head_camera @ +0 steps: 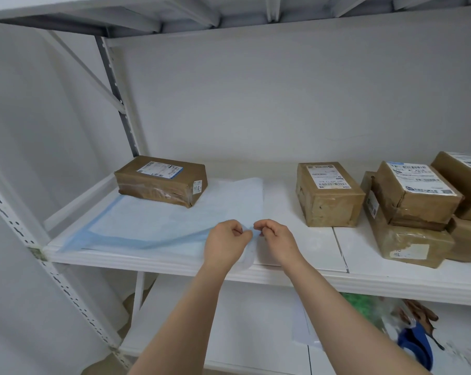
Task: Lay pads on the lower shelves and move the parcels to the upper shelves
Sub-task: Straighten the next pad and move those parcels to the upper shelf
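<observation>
While the pad [153,226] is lying across the left part of the shelf [283,277], both hands are pinching its raised front edge near the right corner: the left hand [227,240] and the right hand [276,239] are each closing thumb and fingers on the thin blue sheet, close together. One parcel [161,180] is sitting on the pad's back left part. Right of the pad, a second parcel [329,196] is standing on bare board, and further right a pile of parcels [413,207] is resting. Below the pad, the lower shelf [229,320] is holding a clear bag [391,309]
</observation>
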